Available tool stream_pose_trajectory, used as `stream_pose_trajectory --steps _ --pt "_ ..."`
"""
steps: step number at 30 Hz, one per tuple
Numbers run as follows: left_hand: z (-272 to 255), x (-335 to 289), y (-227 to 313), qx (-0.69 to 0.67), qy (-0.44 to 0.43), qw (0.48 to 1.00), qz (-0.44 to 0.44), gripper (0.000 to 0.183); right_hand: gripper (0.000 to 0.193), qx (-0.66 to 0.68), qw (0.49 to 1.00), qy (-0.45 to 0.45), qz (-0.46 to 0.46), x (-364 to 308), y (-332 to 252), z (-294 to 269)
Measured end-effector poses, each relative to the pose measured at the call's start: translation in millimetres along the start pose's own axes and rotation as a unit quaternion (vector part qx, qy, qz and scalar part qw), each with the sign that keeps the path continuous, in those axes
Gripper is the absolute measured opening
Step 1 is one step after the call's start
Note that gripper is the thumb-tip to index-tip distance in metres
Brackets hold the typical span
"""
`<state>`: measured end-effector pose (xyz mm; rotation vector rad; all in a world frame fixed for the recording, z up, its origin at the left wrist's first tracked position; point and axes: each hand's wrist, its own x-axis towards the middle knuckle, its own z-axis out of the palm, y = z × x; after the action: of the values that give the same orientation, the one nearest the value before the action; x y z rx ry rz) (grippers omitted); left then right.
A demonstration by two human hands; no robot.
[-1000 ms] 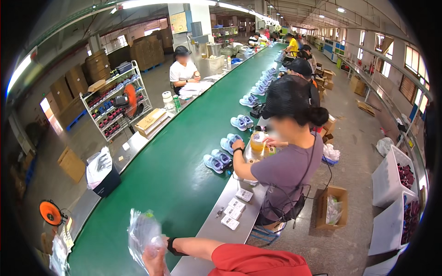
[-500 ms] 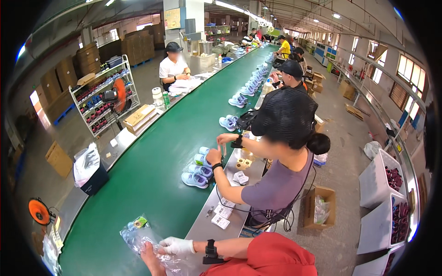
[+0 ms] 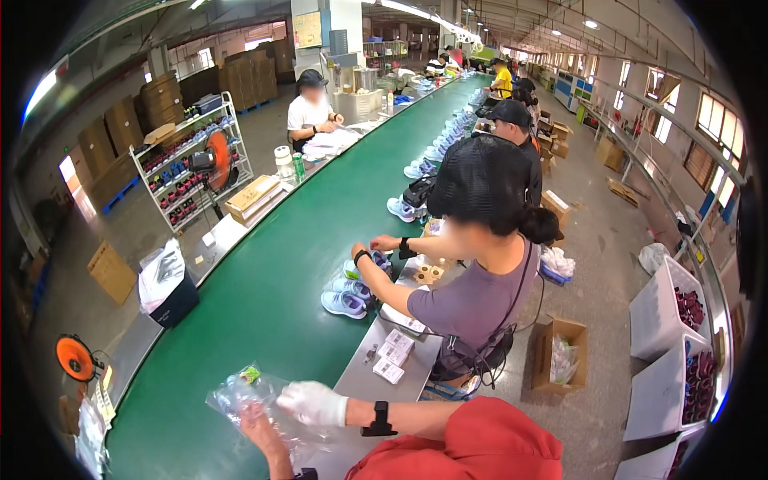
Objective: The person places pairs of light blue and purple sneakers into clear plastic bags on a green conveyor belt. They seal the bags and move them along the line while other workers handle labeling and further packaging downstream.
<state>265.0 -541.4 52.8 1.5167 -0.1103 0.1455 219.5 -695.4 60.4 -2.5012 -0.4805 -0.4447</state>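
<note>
"Above near end of green belt [image 3: 216, 344]: what's in hand?"

"Clear plastic bag [image 3: 232, 394]. Green/yellow patch [image 3: 250, 374] at far end; bluish contents, too blurred to ID."

"L hand [image 3: 261, 426]?"

"Bare, fingers closed on bag, i.e. grip clamped."

"R hand [image 3: 314, 403]?"

"White-gloved, dark band [image 3: 379, 418] on wrist. Fingers curled at bag's R side; can't tell if that grip pinches film or just touches."

"Metal tabletop [image 3: 350, 382]?"

"Runs along R of belt. White packs [image 3: 392, 358] on it, betw. R arm & co-worker [image 3: 480, 300] in purple top."

"Co-worker's hands?"

"Both at lt. blue shoes [image 3: 344, 302], R edge of belt. More pairs lined up farther along."

"Opp. side?"

"Dark bin [image 3: 180, 298] w/ white sheeting [image 3: 164, 268] beside belt; orange fan [image 3: 74, 358] nearer, lower L."
</note>
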Motion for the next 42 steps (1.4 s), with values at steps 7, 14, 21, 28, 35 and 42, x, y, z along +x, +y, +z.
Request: stream_pose_trajectory --steps 7,14,21,28,35,42 --pt "33 -98 58 0.145 -0.495 0.856 0.008 0.016 0.026 0.108 0.978 -0.161 0.077 -21 23 8" --pt "-9 -25 55 0.133 -0.172 0.976 0.015 0.011 0.025 0.125 0.967 -0.184 0.124 -11 39 33" --pt "-35 7 15 0.115 -0.055 0.992 -0.008 0.016 0.024 0.174 0.96 -0.151 0.16 3 9 53" --pt "-8 -53 12 0.151 -0.144 0.977 -0.046 0.011 0.028 0.031 0.936 -0.284 0.203 -2 40 48" --pt "-2 -40 9 0.131 -0.098 0.986 -0.041 0.013 0.018 0.009 0.967 -0.218 0.135 -24 28 55" --pt "-37 -18 6 0.137 -0.001 0.991 -0.008 0.008 0.018 0.113 0.968 -0.19 0.122 -13 -17 10"
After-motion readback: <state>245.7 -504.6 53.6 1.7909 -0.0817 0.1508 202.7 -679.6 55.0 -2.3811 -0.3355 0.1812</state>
